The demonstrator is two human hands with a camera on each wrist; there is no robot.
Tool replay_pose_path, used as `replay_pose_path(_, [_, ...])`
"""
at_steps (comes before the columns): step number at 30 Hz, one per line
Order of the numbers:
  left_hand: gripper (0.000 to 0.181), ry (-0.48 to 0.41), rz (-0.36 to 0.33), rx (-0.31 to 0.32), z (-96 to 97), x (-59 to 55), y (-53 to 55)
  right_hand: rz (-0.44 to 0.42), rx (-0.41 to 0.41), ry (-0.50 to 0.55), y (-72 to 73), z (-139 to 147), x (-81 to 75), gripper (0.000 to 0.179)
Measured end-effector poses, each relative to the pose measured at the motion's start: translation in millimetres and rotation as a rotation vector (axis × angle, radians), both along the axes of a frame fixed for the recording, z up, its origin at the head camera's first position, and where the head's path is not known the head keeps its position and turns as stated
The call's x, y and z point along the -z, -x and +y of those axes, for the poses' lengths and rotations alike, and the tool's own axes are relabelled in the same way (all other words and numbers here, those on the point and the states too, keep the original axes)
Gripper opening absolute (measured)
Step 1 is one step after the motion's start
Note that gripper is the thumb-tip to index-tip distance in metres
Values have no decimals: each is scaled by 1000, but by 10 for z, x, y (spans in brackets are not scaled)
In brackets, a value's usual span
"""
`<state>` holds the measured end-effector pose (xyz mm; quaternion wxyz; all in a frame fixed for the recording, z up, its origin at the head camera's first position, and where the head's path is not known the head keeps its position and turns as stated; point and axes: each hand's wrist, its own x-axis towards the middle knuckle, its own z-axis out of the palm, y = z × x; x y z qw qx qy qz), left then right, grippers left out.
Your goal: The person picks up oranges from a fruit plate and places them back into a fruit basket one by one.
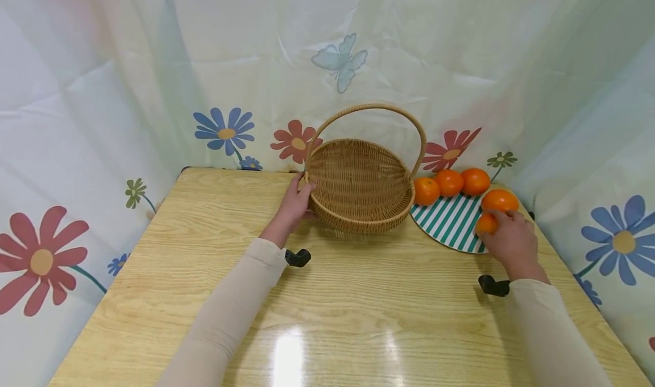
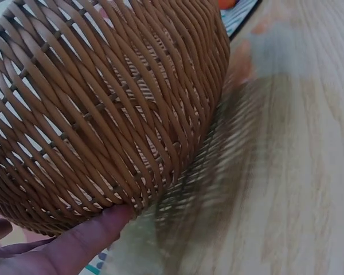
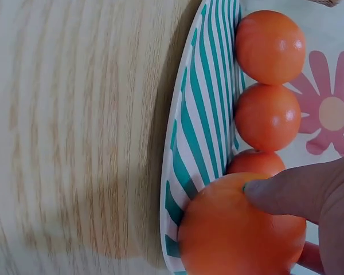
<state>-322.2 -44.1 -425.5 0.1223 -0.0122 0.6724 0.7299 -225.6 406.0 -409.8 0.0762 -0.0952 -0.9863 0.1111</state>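
At four o'clock, the right hand [image 1: 513, 240] grips an orange [image 1: 486, 224], perhaps touching the plate [image 1: 450, 222]; four others [image 1: 450, 182] lie toward twelve. The left hand [image 1: 295, 202] holds the basket [image 1: 358, 179] at nine o'clock; none shows inside: work seems barely begun.

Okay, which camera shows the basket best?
The head view: it shows the basket nearly whole, with its open inside and full handle. The left wrist view shows only part of its outside, close up, with the left hand against it. The right wrist view has just a brown scrap at the top edge, too little to identify.
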Motion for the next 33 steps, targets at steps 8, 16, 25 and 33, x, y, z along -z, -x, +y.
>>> replay_pose_path(8, [59,-4,36,14,-1,1,-75,88,-51,37,20,-21,45,47])
replay_pose_path(16, [59,-16,40,40,-29,26,-89,58,-49,53,26,-64,4,54])
replay_pose_path(25, [58,-39,40,62,-28,33,-101,152,-103,75,-21,-215,-127,49])
replay_pose_path(33, [58,-70,49,74,-25,5,-142,247,-172,96,-44,-429,-317,46])
